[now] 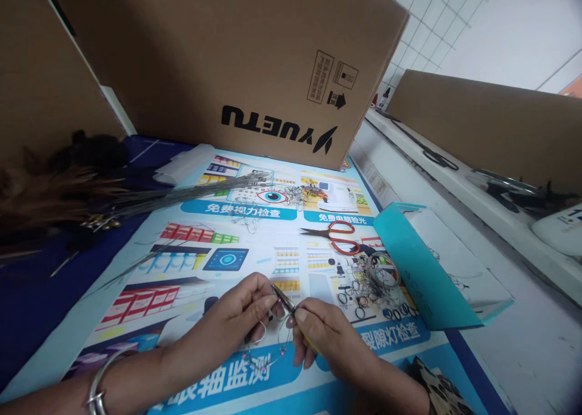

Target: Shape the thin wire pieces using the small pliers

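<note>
My right hand (321, 330) is closed around small pliers (285, 300) with dark metal jaws and a bit of yellow handle showing. The jaws point up and left, towards my left hand (257, 303). That hand is pinched on a thin looped wire (260, 333) close to the jaw tips. Below both hands hangs more fine wire with small pinkish beads (248, 358). Whether the jaws grip the wire is too small to tell. Scissors with orange-red handles (341, 236) lie beyond my right hand, blades towards the left.
Right of my hands lies a pile of wire rings (364, 291) beside an open turquoise box (404, 269). A bundle of thin wires (195, 191) and dark feathery material (68, 185) lie left. A large cardboard box (254, 57) stands behind; black scissors (439, 158) rest on the right ledge.
</note>
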Demonstrator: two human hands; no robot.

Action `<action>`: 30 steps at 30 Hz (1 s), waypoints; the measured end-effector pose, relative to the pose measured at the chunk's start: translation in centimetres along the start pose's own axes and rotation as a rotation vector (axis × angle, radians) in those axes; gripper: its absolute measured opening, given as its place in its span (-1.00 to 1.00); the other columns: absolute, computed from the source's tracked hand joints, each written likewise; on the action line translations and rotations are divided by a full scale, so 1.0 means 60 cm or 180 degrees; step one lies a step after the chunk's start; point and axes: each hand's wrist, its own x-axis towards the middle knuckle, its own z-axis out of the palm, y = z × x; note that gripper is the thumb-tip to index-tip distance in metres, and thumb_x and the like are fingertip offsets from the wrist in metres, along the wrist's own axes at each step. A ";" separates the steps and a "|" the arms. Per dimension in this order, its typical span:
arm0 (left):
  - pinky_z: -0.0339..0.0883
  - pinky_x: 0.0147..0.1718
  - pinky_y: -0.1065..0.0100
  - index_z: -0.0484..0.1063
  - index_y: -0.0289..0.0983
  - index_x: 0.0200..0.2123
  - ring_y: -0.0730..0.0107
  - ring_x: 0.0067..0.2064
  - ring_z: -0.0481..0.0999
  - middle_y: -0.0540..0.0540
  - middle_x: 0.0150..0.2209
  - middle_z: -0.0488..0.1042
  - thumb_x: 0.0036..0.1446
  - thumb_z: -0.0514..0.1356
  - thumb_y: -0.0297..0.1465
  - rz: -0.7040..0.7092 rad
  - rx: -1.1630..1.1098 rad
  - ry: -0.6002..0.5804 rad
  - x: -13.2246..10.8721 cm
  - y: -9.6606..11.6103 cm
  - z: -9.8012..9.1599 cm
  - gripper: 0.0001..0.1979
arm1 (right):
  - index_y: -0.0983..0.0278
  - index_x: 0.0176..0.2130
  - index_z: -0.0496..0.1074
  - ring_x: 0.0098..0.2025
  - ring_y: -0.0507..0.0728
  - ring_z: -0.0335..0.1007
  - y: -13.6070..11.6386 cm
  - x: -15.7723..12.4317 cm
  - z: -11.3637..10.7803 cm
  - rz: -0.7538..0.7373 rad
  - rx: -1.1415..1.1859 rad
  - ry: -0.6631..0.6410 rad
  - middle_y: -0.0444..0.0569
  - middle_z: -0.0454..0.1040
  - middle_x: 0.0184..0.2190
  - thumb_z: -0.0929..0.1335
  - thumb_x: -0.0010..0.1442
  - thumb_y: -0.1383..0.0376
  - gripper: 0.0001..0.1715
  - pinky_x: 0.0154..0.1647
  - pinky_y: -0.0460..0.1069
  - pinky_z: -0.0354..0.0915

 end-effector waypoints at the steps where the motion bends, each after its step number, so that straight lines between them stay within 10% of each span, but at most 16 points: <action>1: 0.00 -0.60 0.49 0.21 -0.26 -0.37 0.56 -0.62 0.14 0.15 -0.66 0.21 0.20 0.00 -0.20 -0.0019 -0.0071 -0.0043 0.000 0.001 0.000 -0.75 | 0.31 -0.37 0.27 -0.63 -0.06 0.25 -0.001 0.000 0.000 -0.0005 -0.0051 0.0019 -0.18 0.30 -0.60 0.16 0.23 0.05 -0.60 -0.63 -0.19 0.16; 30: 0.01 -0.57 0.47 0.35 -0.28 -0.41 0.53 -0.54 0.14 0.07 -0.57 0.23 0.10 0.12 -0.23 -0.0172 -0.0165 0.0035 0.000 0.000 -0.005 -0.78 | 0.26 -0.35 0.28 -0.41 0.03 0.28 -0.004 -0.007 -0.003 -0.0640 -0.2386 0.0746 -0.09 0.38 -0.43 0.15 0.26 0.21 -0.76 -0.43 -0.10 0.06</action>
